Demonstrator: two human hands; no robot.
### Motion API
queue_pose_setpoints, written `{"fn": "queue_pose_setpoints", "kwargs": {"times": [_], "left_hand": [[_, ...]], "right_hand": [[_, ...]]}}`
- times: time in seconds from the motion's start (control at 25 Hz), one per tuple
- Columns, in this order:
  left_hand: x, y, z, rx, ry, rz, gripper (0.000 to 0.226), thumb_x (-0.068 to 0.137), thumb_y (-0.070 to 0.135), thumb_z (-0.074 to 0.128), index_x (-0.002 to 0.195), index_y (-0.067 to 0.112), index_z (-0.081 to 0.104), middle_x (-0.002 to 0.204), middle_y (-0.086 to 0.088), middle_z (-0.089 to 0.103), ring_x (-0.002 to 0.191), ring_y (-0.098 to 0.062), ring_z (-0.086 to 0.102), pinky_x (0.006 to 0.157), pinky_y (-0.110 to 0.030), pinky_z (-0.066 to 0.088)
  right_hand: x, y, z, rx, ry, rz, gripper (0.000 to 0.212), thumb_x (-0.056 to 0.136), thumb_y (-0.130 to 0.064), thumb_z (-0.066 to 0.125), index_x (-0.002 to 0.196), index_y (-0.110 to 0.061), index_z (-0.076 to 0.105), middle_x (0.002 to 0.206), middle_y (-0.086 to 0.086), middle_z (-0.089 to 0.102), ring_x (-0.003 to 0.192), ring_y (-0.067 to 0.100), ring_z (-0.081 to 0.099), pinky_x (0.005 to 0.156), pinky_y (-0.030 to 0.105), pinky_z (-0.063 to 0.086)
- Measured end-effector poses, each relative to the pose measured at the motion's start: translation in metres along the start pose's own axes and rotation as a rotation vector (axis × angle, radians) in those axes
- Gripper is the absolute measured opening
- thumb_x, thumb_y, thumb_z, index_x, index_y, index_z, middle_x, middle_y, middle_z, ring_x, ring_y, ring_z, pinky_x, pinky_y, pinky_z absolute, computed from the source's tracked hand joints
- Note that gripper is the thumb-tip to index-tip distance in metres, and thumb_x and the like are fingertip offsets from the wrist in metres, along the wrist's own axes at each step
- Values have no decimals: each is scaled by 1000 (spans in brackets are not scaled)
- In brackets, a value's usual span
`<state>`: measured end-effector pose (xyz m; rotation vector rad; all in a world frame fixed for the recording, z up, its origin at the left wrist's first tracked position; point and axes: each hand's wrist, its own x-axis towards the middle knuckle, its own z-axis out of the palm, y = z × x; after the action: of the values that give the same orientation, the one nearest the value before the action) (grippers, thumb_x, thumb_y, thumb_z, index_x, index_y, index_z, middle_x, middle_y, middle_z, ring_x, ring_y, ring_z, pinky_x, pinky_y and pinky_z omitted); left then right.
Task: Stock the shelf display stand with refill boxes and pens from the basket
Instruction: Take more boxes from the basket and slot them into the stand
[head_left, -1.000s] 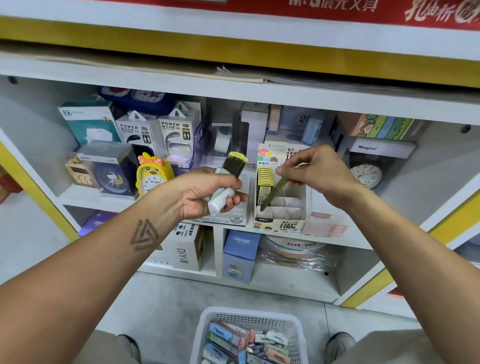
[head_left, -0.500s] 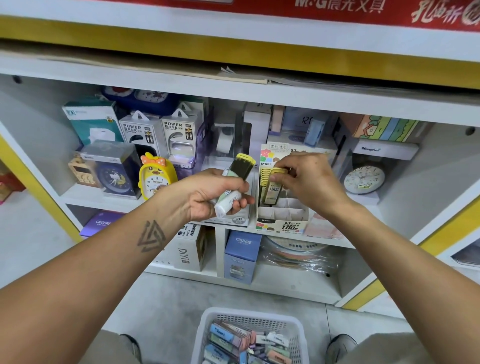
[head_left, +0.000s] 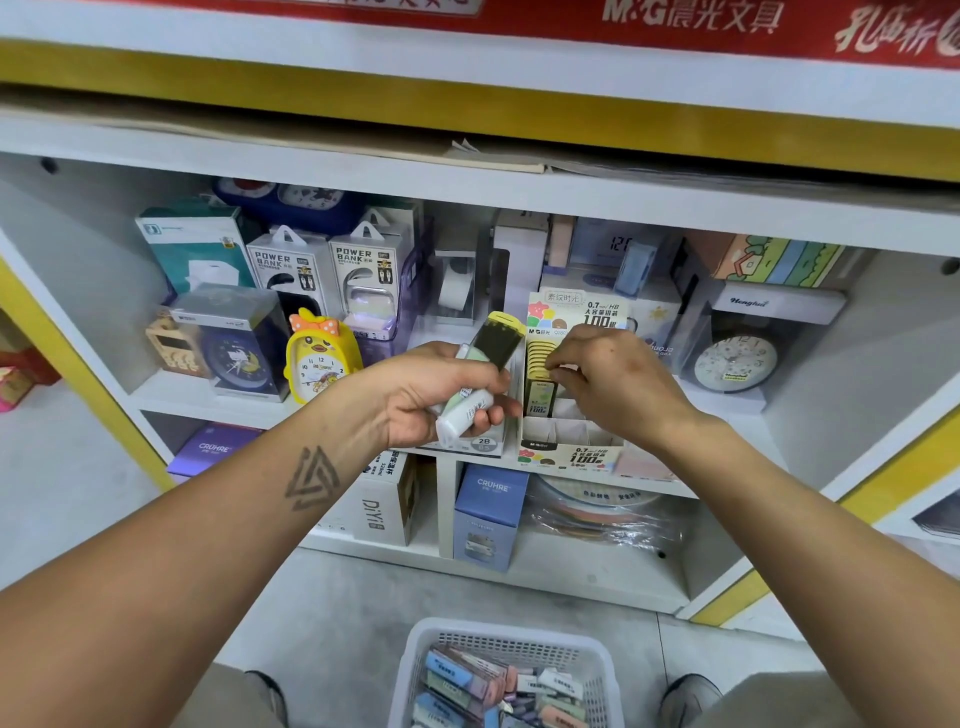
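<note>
white shop shelving (head_left: 467, 182) with yellow edging fills the view, crowded with power bank boxes (head_left: 332, 270), a yellow chick alarm clock (head_left: 319, 358) and a round clock in a clear case (head_left: 735, 361). on the middle shelf stands the cardboard display stand (head_left: 569, 452), printed for 0.7 hb leads, with a row of yellow-capped refill boxes (head_left: 539, 358) packed in its left rear part and bare white dividers in front.

the right hand (head_left: 618, 379) is over that row, fingers curled, fingertips pinching the top of a dark refill box (head_left: 540, 397) that stands upright in the stand at the front of the row. the left hand (head_left: 431, 395) is just beside the stand, curled round a small bundle: a dark refill box with a yellow cap (head_left: 501, 338) poking up out of the fist and pale green and white pens or refill tubes (head_left: 465, 410) sticking out below; which they are i cannot tell.

on the floor below, between the person's shoes, sits the white plastic basket (head_left: 415, 660), with a stock of pastel boxes lying in it.

these refill boxes look light, stiff and smooth-sided, probably hard plastic, so slippery rather than fragile. a pinch at the capped top end, across the narrow faces, seems the best hold, since the slots are tight and neighbours leave no room lower down.
</note>
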<state>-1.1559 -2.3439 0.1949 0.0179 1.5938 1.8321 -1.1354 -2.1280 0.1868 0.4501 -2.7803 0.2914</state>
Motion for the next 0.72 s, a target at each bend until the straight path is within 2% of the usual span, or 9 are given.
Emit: {"fn": "queue_pose_setpoints", "kwargs": {"times": [0.08,0.12,0.2,0.28,0.4,0.52,0.72], "left_hand": [[-1,0,0,19,-32,6,14,86,-7,63,98,-1,57,86,-30,69,54,-21,59,43,-21,48],[-1,0,1,32,-51,10,13,86,-7,63,96,-1,58,85,-30,69,54,-21,59,43,-22,48],[-2,-1,2,53,-92,12,13,85,-8,63,95,0,60,84,-29,68,54,-21,58,43,-22,47],[-2,-2,3,71,-140,12,14,86,-9,60,96,0,60,84,-29,67,54,-21,58,42,-22,46],[-4,-3,5,97,-200,10,15,87,-9,59,99,-1,58,84,-29,66,54,-22,56,41,-21,44],[-4,-2,4,68,-207,3,22,88,-8,58,108,0,54,86,-29,66,53,-21,56,40,-21,44],[-7,1,3,63,-221,-1,14,88,-9,59,100,-1,57,96,-31,65,54,-20,55,39,-20,44]], "right_hand": [[3,-3,-1,59,51,83,16,97,-19,59,96,-15,75,97,0,69,87,24,62,76,38,52],[5,-5,-3,238,89,176,15,96,-20,61,99,-15,75,94,0,70,81,22,64,73,36,53],[11,-15,-8,771,97,402,15,95,-23,67,107,-15,72,88,3,73,69,18,66,61,33,54],[14,-21,-11,1085,39,493,20,93,-23,71,111,-13,69,84,6,75,63,17,64,52,28,50],[15,-26,-11,1218,-6,499,17,91,-7,70,107,-8,71,86,12,74,63,20,61,56,26,48],[17,-25,-10,1258,49,490,18,87,7,66,100,-2,74,93,16,75,65,16,63,54,20,48],[17,-19,-11,1207,105,505,12,85,7,68,84,-1,77,85,11,75,59,12,62,54,16,49]]}}
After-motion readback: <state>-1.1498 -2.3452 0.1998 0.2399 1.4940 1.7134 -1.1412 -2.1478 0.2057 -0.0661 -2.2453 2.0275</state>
